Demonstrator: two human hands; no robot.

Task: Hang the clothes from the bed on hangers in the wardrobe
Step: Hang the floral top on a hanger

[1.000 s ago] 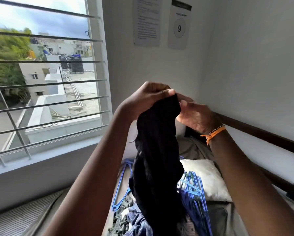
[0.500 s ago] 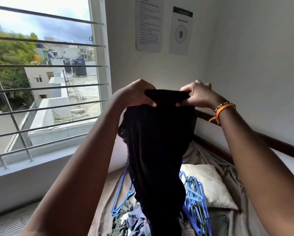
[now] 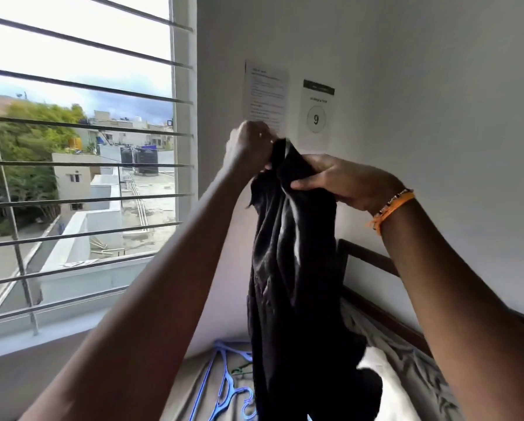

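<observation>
The black garment (image 3: pixel 294 262) hangs in the air above the bed (image 3: pixel 406 354), gathered at its top edge. The left hand (image 3: pixel 250 147) pinches the upper tip with fingers curled round it, and the right hand (image 3: pixel 342 180) grips a fold just below and beside it. The step looks like sorting out the garment (finding its neck or waist) before a hanger goes in. Next it needs one of the blue hangers (image 3: pixel 224 390) lying on the bed underneath. Half a second ago the hands held the top edge spread level; now they are close together, the left higher.
</observation>
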